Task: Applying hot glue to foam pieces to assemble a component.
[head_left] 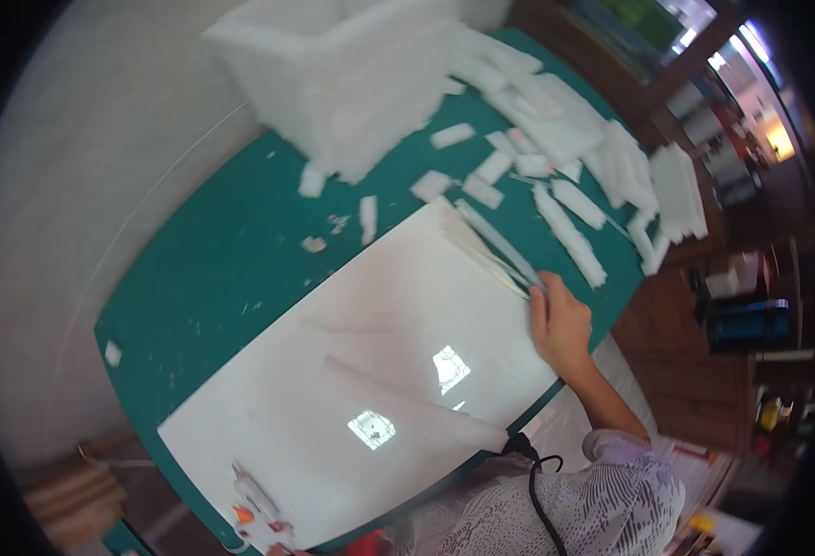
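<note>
My right hand [563,324] is closed around the near end of a long thin grey strip [495,239] at the right edge of a glossy white board [370,296]. A pale yellowish strip [493,264] runs alongside it. Only a bit of my left hand [280,549] shows at the lower edge, its fingers hidden. Next to it is a white tool with an orange part [257,500], which looks like a glue gun; whether my left hand holds it I cannot tell. A long pale piece [407,400] lies slanted across the board.
The board lies on a green table [213,269]. At the back stands a large white foam box [343,83]. Foam slabs [556,111], foam strips [570,232] and several small offcuts [493,167] lie at the far right. A wall rises on the left; wooden shelving [676,324] stands right.
</note>
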Action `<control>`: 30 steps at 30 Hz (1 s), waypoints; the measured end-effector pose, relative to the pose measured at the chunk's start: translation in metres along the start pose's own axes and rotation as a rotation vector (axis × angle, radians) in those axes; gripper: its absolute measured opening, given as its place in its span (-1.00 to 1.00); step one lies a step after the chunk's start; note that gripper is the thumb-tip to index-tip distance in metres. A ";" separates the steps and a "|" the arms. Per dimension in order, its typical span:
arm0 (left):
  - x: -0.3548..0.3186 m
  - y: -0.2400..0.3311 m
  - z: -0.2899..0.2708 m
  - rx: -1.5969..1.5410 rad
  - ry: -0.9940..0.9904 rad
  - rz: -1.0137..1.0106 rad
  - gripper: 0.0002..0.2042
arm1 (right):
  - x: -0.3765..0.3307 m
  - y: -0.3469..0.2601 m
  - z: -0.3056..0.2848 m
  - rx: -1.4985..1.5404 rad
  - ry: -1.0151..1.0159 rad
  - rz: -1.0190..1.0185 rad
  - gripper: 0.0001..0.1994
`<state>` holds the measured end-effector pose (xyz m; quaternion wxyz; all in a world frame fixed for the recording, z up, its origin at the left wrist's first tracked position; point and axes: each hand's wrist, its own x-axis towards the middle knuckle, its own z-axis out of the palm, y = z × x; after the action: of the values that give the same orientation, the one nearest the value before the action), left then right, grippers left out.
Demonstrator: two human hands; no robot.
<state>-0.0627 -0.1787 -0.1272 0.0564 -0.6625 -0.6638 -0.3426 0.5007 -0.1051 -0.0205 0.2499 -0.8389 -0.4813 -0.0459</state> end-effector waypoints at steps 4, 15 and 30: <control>0.031 -0.021 0.026 -0.045 -0.046 0.121 -0.59 | -0.006 0.006 0.000 0.022 -0.028 -0.024 -0.85; 0.072 -0.063 0.033 -0.004 -0.129 0.329 -0.62 | -0.010 0.010 0.000 0.062 -0.049 -0.052 -0.80; 0.088 -0.093 0.020 0.156 -0.146 0.468 -0.66 | -0.013 0.015 -0.002 0.143 -0.002 -0.113 -0.82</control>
<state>-0.1507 -0.0837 -0.1308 0.1368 -0.8147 -0.5191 -0.2192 0.5065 -0.1225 -0.0291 0.3057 -0.7904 -0.5304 -0.0246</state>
